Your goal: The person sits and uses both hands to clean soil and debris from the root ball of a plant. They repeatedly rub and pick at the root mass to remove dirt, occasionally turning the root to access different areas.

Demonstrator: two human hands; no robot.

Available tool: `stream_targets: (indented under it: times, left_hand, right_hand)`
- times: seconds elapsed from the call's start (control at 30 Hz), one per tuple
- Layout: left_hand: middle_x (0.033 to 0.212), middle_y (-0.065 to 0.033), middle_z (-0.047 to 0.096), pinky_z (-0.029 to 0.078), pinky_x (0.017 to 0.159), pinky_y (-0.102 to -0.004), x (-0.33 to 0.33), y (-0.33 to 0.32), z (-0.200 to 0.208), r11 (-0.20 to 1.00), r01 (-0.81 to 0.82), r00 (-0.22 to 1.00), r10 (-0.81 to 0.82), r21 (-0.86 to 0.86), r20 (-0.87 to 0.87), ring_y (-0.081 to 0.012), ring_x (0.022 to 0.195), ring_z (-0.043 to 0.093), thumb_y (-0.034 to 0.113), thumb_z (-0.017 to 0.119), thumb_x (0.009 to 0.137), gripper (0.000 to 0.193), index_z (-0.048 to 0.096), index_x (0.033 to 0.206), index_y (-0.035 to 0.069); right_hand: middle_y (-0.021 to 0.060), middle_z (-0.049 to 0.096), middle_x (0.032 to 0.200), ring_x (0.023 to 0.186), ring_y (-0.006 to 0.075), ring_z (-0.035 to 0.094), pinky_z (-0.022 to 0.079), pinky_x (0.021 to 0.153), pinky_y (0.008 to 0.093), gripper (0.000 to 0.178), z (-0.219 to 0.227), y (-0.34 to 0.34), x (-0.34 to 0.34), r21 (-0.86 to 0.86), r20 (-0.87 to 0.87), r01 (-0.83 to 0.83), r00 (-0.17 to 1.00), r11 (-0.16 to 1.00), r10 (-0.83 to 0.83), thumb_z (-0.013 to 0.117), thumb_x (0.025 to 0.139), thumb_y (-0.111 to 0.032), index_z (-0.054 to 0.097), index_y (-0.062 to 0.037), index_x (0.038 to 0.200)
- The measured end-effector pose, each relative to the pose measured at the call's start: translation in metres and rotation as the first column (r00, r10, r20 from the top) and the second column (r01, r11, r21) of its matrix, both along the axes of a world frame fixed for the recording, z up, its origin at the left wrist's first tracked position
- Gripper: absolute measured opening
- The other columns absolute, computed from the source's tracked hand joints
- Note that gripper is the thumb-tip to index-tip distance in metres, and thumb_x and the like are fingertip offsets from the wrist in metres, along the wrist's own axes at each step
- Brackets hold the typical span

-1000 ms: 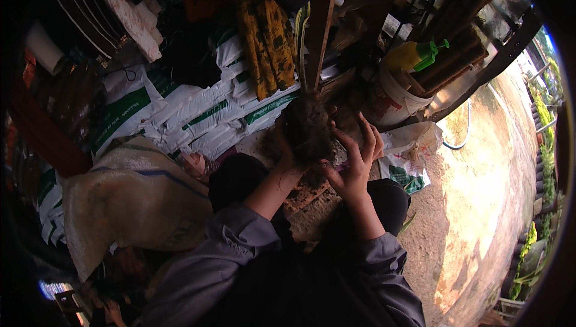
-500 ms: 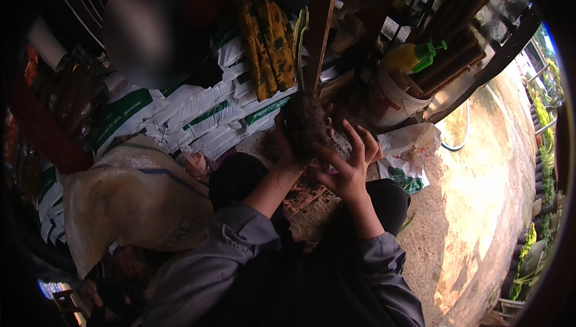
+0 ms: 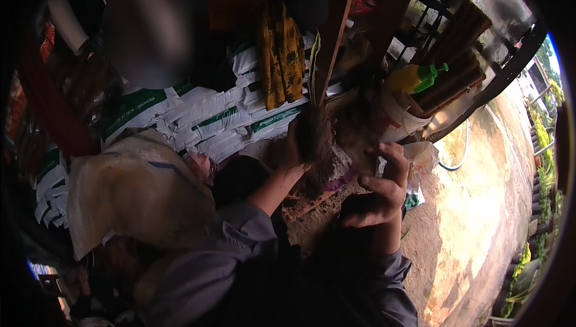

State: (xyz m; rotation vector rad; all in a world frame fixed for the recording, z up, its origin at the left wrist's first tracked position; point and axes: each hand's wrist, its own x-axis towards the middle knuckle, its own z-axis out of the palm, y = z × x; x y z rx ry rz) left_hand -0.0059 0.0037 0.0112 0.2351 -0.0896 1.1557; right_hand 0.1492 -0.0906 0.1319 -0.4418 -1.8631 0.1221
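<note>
In front of me a plant with a long upright green leaf with pale edges (image 3: 314,57) rises from a dark clump of soil and roots (image 3: 313,138). My left hand (image 3: 294,147) is closed round the left side of this clump, its fingers mostly lost in shadow. To the right, away from the clump, my right hand (image 3: 387,186) is open with nothing in it, its fingers bent and apart and slightly blurred. Below the clump lie loose dark soil and a whitish and purple thing (image 3: 339,174) that I cannot make out.
Stacked white and green bags (image 3: 216,117) fill the back left, with a large cream woven sack (image 3: 138,198) nearer. At the back right, a white bucket (image 3: 401,117) holds a yellow and green sprayer (image 3: 414,78). A wooden post (image 3: 339,33) stands behind the plant.
My right hand has come away from the soil clump, moving right and toward me. The left hand still holds the clump. The whole view has shifted slightly.
</note>
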Motion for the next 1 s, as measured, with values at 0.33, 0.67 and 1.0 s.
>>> stream_targets:
  times: [0.33, 0.67, 1.0]
  left_hand:
    - [0.123, -0.0132, 0.055, 0.046, 0.096, -0.0380, -0.001, -0.008, -0.006, 0.995, -0.021, 0.981, 0.039, 0.095, -0.188, -0.0243, 0.111, 0.056, 0.035, 0.033, 0.098, 0.048, 0.045, 0.132, 0.002]
    - [0.133, -0.0091, 0.049, 0.039, 0.103, -0.0363, 0.001, -0.007, -0.006, 0.989, -0.047, 0.911, 0.100, 0.140, -0.400, -0.0208, 0.121, 0.049, 0.025, 0.043, 0.097, 0.045, 0.037, 0.138, 0.006]
    - [0.143, -0.0079, 0.035, 0.031, 0.108, -0.0378, 0.039, -0.006, 0.015, 0.933, -0.058, 0.889, 0.210, 0.356, -0.406, -0.0213, 0.131, 0.036, 0.029, 0.051, 0.094, 0.060, 0.025, 0.145, 0.010]
  right_hand:
    - [0.0076, 0.059, 0.115, 0.106, 0.0269, 0.053, 0.036, 0.091, 0.0395, 0.043, -0.004, 0.021, 0.005, -0.267, 0.434, 0.518, 0.817, 0.812, -0.379, 0.068, 0.072, -0.025, 0.063, -0.0136, 0.113]
    - [0.0066, 0.060, 0.115, 0.112, 0.0255, 0.050, 0.025, 0.094, 0.0485, 0.076, -0.057, 0.021, -0.016, -0.269, 0.542, 0.778, 0.610, 0.568, -0.578, 0.076, 0.063, -0.041, 0.052, -0.0132, 0.130]
    - [0.0087, 0.062, 0.110, 0.109, 0.0252, 0.054, 0.024, 0.100, 0.0406, 0.075, -0.080, 0.021, 0.012, -0.670, -0.031, 0.471, 0.755, 0.574, -0.655, 0.081, 0.060, -0.035, 0.052, -0.0094, 0.125]
